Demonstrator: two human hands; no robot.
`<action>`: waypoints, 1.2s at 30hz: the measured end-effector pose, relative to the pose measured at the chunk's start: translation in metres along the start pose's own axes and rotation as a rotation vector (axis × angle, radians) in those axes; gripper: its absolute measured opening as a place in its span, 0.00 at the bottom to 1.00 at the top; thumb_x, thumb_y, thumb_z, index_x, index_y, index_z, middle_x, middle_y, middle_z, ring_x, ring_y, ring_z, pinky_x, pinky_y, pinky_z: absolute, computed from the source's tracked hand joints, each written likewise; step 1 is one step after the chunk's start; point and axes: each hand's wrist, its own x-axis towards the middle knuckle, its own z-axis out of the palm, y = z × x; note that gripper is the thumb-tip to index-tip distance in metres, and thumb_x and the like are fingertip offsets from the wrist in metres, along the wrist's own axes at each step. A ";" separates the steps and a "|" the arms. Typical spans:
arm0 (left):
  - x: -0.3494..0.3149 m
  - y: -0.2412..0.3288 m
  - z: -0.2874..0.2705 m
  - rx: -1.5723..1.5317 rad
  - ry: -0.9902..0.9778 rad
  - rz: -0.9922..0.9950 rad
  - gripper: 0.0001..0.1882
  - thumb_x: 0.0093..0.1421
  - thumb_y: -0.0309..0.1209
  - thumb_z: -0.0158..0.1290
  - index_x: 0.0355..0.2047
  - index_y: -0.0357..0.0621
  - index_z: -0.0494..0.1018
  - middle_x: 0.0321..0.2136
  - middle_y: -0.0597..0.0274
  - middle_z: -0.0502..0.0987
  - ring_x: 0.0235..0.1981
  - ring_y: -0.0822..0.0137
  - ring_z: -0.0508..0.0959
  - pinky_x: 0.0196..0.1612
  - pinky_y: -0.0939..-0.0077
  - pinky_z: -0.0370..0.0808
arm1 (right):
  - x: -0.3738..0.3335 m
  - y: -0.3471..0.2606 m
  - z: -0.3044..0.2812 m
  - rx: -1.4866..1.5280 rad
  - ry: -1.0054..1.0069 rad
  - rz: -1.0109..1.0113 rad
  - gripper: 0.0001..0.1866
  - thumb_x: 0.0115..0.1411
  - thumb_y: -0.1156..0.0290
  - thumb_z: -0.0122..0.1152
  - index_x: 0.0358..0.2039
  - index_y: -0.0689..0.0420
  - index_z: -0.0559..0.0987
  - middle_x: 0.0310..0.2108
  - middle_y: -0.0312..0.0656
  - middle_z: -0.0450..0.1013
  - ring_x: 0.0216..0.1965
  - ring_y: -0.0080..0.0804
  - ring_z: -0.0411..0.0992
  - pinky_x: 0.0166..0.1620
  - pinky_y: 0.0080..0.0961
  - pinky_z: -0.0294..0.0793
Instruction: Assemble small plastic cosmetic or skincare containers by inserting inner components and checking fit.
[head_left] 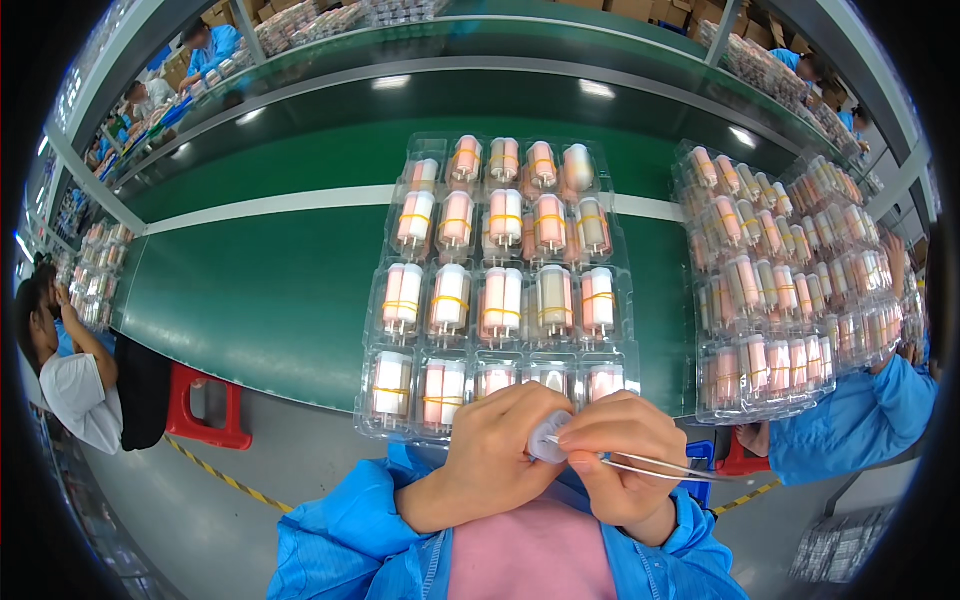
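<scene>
Close to my chest, my left hand [500, 445] is closed around a small piece whose round, pale grey-translucent end [549, 437] faces right; the rest of it is hidden in the fist. My right hand [628, 455] pinches slim metal tweezers [655, 468], their tip at that round end and their two legs trailing to the right. Just beyond both hands lies a stack of clear plastic trays [375, 343]. Its compartments hold white, pink and grey cylinders [450, 296] with metal prongs, bundled by yellow bands. The hands overlap the tray's near edge in view.
The green bench [250, 270] carries a white stripe. More filled trays [765, 375] are stacked at the right, by a co-worker's blue sleeve [850, 425]. At the left sits another person [75, 370] near a red stool [208, 408]. A raised shelf [540, 45] runs along the back.
</scene>
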 end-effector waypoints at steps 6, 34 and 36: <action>-0.003 -0.002 0.000 0.041 -0.019 0.003 0.15 0.40 0.24 0.61 0.31 0.43 0.71 0.25 0.58 0.75 0.25 0.55 0.77 0.24 0.67 0.72 | 0.001 -0.001 0.000 -0.021 -0.036 0.003 0.06 0.46 0.79 0.66 0.28 0.61 0.80 0.27 0.44 0.76 0.26 0.38 0.74 0.30 0.26 0.74; -0.003 0.003 -0.001 0.007 -0.020 0.010 0.12 0.44 0.25 0.61 0.30 0.42 0.71 0.23 0.57 0.75 0.22 0.55 0.77 0.23 0.67 0.71 | -0.002 -0.002 0.002 0.056 0.031 0.021 0.05 0.49 0.78 0.66 0.28 0.61 0.79 0.26 0.44 0.76 0.24 0.36 0.74 0.28 0.25 0.73; -0.003 0.003 -0.001 0.012 -0.022 0.007 0.12 0.44 0.25 0.61 0.30 0.42 0.71 0.23 0.57 0.75 0.22 0.55 0.77 0.22 0.67 0.71 | -0.002 -0.003 0.001 0.053 0.025 0.025 0.05 0.49 0.78 0.66 0.28 0.62 0.79 0.26 0.44 0.76 0.24 0.36 0.74 0.28 0.25 0.73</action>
